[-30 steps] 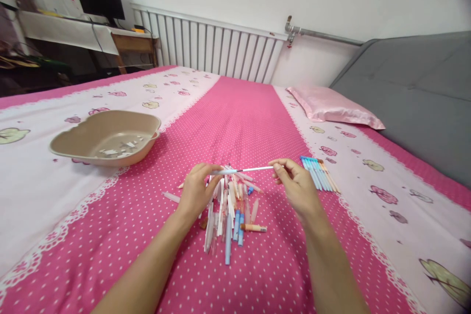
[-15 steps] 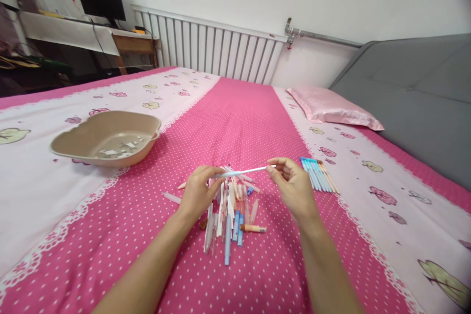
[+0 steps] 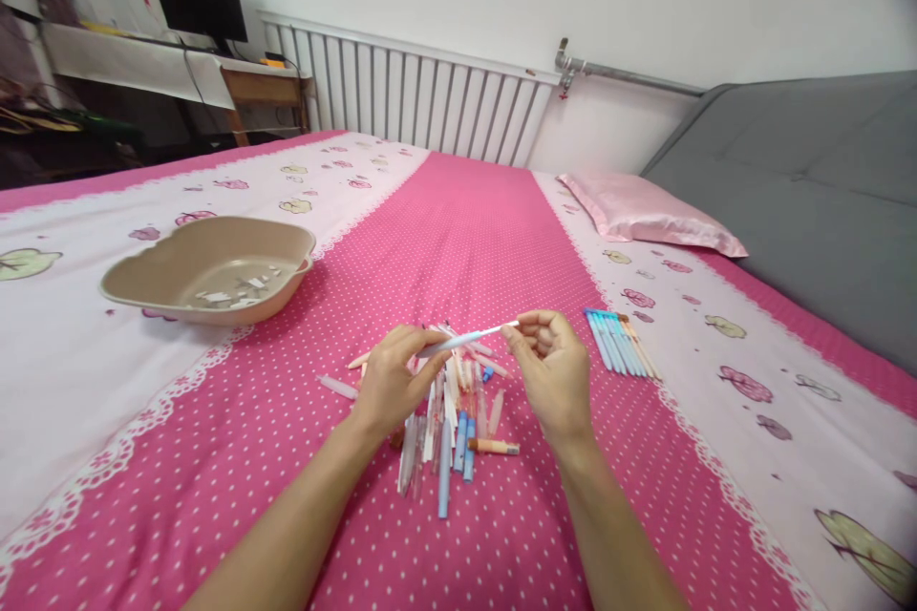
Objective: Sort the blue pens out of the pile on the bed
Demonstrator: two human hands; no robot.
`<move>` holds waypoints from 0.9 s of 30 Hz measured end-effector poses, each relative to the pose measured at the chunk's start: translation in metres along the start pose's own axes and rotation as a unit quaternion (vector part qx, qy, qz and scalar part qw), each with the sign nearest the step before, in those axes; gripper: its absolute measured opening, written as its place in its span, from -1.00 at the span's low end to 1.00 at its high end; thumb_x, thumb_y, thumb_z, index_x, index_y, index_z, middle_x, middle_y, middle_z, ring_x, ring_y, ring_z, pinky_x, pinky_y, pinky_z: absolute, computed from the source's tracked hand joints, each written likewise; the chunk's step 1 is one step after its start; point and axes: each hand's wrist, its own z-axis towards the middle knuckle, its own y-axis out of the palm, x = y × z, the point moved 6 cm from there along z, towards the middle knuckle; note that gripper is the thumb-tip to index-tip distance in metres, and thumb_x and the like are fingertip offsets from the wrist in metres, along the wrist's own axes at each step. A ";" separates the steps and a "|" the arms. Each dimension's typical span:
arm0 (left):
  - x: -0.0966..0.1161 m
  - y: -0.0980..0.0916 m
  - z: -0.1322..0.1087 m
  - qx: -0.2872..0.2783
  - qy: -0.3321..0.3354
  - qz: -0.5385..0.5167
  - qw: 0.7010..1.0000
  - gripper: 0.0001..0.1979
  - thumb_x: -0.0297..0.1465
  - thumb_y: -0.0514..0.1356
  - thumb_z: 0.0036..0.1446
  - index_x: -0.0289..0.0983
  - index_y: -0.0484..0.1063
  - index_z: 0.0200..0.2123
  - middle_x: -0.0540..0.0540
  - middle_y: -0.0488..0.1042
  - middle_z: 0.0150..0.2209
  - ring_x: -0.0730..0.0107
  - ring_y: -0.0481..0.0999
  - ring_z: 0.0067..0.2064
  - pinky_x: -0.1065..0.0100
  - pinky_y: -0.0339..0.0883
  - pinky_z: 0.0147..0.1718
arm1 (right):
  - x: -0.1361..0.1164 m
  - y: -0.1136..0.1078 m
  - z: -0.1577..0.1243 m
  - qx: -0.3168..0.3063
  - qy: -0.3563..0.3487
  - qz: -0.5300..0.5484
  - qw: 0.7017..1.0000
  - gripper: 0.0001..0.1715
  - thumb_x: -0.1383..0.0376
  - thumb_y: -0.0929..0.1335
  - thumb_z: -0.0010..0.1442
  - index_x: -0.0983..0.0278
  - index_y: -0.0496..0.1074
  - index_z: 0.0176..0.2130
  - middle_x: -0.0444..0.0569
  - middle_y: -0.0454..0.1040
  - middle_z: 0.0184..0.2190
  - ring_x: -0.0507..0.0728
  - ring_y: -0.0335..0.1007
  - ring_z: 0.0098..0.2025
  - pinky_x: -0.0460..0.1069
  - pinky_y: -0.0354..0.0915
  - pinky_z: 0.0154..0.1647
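Observation:
My left hand (image 3: 393, 377) is closed on a pale blue pen barrel (image 3: 459, 342), which slants up toward the right. In my right hand (image 3: 555, 372), thumb and fingers pinch the far end of a thin white pen refill (image 3: 497, 329). The refill's other end sits inside the barrel's opening, with part of its length showing. Below both hands lies a loose pile of pen parts (image 3: 448, 401), with clear tubes, white refills and pinkish barrels. Nearer me are a light blue barrel (image 3: 443, 473), blue pen caps (image 3: 468, 449) and an orange piece with a brown end (image 3: 494, 447).
A row of blue and orange pens (image 3: 620, 344) lies right of my right hand. On the left stands a beige basin (image 3: 287, 291) with small white scraps inside. A pink pillow (image 3: 649, 210) rests by the grey headboard (image 3: 802, 172). Polka-dot bedding (image 3: 473, 229) covers the bed.
My right hand has moved left toward my left hand. Less of the white refill shows outside the barrel now, and the barrel tilts up a little more.

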 end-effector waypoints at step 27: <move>-0.027 -0.007 -0.004 0.084 -0.168 -0.049 0.981 -0.77 -0.30 0.14 0.08 -0.30 0.44 -0.24 -0.07 0.50 -0.34 0.40 0.45 -0.33 0.37 0.30 -0.32 | -0.004 0.023 -0.013 -0.192 0.008 -0.102 0.976 -0.85 0.27 0.34 0.06 0.27 0.45 -0.32 -0.07 0.50 -0.41 0.06 0.41 -0.40 -0.05 0.31 -0.36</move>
